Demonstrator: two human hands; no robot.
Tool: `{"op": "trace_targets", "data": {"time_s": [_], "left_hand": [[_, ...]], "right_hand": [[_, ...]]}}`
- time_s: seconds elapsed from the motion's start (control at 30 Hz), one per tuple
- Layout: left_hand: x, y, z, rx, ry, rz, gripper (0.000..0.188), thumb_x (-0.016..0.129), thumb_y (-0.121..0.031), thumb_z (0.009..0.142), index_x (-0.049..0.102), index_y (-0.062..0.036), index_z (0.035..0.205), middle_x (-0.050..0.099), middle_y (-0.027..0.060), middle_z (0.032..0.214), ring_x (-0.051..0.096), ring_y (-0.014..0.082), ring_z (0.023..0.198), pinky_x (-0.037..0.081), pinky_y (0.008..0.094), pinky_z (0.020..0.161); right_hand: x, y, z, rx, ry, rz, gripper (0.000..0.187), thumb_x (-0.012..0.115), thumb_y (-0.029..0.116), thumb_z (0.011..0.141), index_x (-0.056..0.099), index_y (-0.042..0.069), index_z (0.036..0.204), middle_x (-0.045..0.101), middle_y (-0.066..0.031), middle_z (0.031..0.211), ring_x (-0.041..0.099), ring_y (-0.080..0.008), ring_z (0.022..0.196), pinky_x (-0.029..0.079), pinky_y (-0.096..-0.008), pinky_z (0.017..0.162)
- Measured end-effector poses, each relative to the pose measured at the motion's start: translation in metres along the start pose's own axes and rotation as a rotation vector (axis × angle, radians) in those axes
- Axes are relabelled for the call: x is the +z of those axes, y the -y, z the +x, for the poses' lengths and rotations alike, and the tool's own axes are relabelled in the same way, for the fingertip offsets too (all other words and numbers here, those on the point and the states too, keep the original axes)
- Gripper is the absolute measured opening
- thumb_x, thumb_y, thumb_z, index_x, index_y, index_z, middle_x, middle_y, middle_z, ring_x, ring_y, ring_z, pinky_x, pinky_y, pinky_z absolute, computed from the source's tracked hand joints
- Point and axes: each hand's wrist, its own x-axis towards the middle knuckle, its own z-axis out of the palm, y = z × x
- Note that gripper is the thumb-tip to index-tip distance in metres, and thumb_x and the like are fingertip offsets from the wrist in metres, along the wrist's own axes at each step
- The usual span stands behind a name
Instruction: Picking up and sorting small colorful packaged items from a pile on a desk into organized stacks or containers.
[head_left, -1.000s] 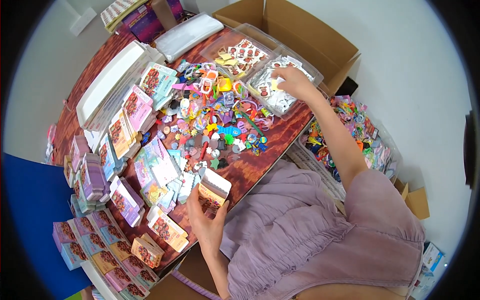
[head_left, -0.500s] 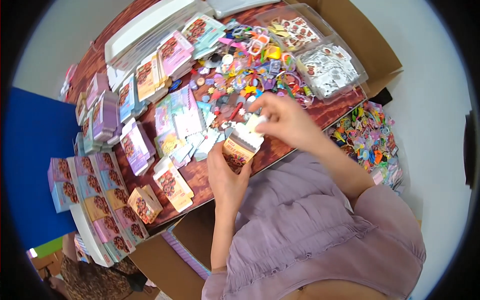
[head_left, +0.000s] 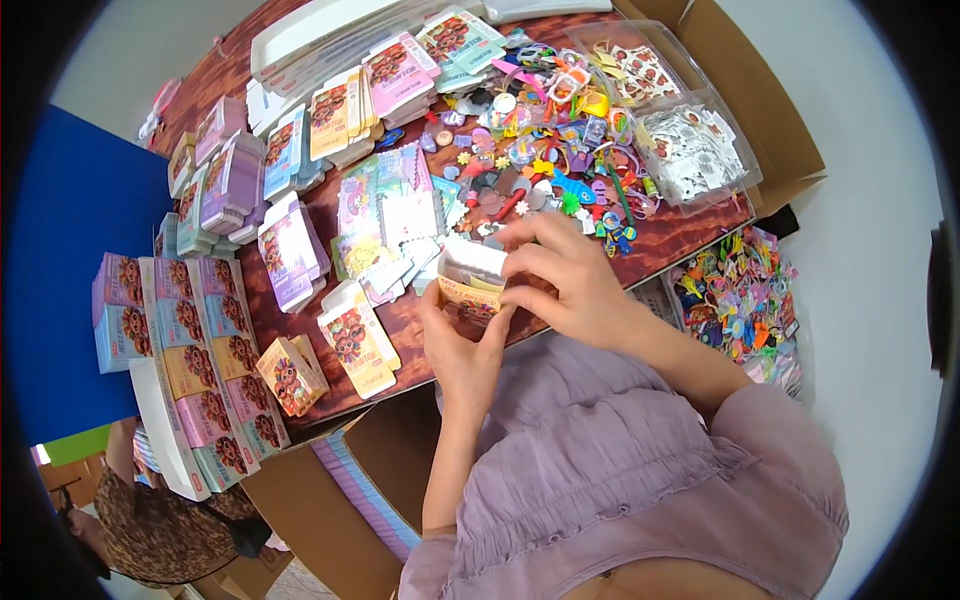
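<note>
Tabletop point(head_left: 685, 235) in reddish wood grain shows bare in a narrow strip along the near edge, between the heaped plastic trinkets point(head_left: 575, 188) and the lavender dress point(head_left: 570, 420). A clear plastic tray point(head_left: 750, 173) of printed paper pieces takes up the right corner. Toward the left corner, a folded yellow box point(head_left: 292, 378) and a flat yellow carton point(head_left: 358, 342) lie close to the near edge, with a small gap before the left hand point(head_left: 462, 352).

An open-topped yellow carton point(head_left: 468, 298) is held over the middle of the near edge, the left thumb and fingers clasping it from both sides. The right hand point(head_left: 568, 280) has thumb and fingertips at its right rim; whether they pinch a flap or only press there, I cannot tell.

Half a second ago the right hand held a pale yellow piece above the opening; now a pale yellow edge shows inside, and the hand is against the carton.

The cartons carry illustrations, small red marks and lettering, mostly too small to read.
</note>
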Motion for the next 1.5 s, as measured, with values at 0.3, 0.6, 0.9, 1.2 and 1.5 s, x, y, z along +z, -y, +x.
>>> {"op": "trace_targets", "data": {"time_s": [0.3, 0.6, 0.9, 1.2, 1.5], "left_hand": [[-0.005, -0.027, -0.009, -0.043, 0.123, -0.431, 0.061, 0.062, 0.006, 0.089, 0.033, -0.0006, 0.143, 0.058, 0.0135, 0.120, 0.063, 0.0181, 0.102, 0.055, 0.0293, 0.082], [-0.029, -0.020, -0.005, -0.255, 0.350, -0.383, 0.049, 0.058, 0.005, 0.092, 0.040, -0.0014, 0.138, 0.060, 0.0102, 0.116, 0.063, 0.0155, 0.099, 0.052, 0.0265, 0.082], [-0.016, -0.013, -0.008, -0.072, 0.293, -0.216, 0.048, 0.056, 0.007, 0.092, 0.036, -0.0003, 0.135, 0.059, 0.0153, 0.119, 0.065, 0.0192, 0.100, 0.054, 0.0288, 0.083], [-0.018, -0.014, -0.011, -0.095, 0.327, -0.260, 0.053, 0.055, 0.008, 0.092, 0.033, -0.0020, 0.140, 0.060, 0.0154, 0.115, 0.065, 0.0205, 0.098, 0.055, 0.0312, 0.079], [-0.029, -0.010, -0.012, 0.049, 0.334, -0.017, 0.043, 0.057, 0.008, 0.089, 0.050, -0.0026, 0.130, 0.058, 0.0139, 0.101, 0.059, 0.0234, 0.087, 0.049, 0.0323, 0.079]], "right_hand": [[0.010, -0.017, -0.015, 0.456, 0.007, 0.697, 0.025, 0.057, 0.002, 0.093, 0.063, -0.003, 0.116, 0.059, -0.0055, 0.100, 0.056, -0.0108, 0.095, 0.045, -0.0246, 0.084], [0.011, -0.015, -0.026, 0.562, 0.048, 0.809, 0.017, 0.056, 0.003, 0.094, 0.063, -0.002, 0.108, 0.060, -0.0045, 0.097, 0.057, -0.0092, 0.091, 0.046, -0.0248, 0.081], [0.025, -0.033, -0.036, 0.600, 0.107, 0.983, 0.007, 0.063, 0.006, 0.092, 0.062, 0.000, 0.096, 0.065, -0.0054, 0.098, 0.060, -0.0067, 0.092, 0.049, -0.0247, 0.078], [0.020, -0.037, -0.030, 0.650, 0.171, 0.859, 0.007, 0.065, 0.005, 0.091, 0.065, -0.002, 0.090, 0.069, -0.0060, 0.093, 0.063, -0.0077, 0.087, 0.050, -0.0247, 0.074], [0.004, -0.029, -0.025, 0.126, 0.306, 0.394, 0.018, 0.063, 0.004, 0.085, 0.069, 0.000, 0.102, 0.069, -0.0106, 0.099, 0.067, -0.0249, 0.093, 0.052, -0.0335, 0.079]]}}
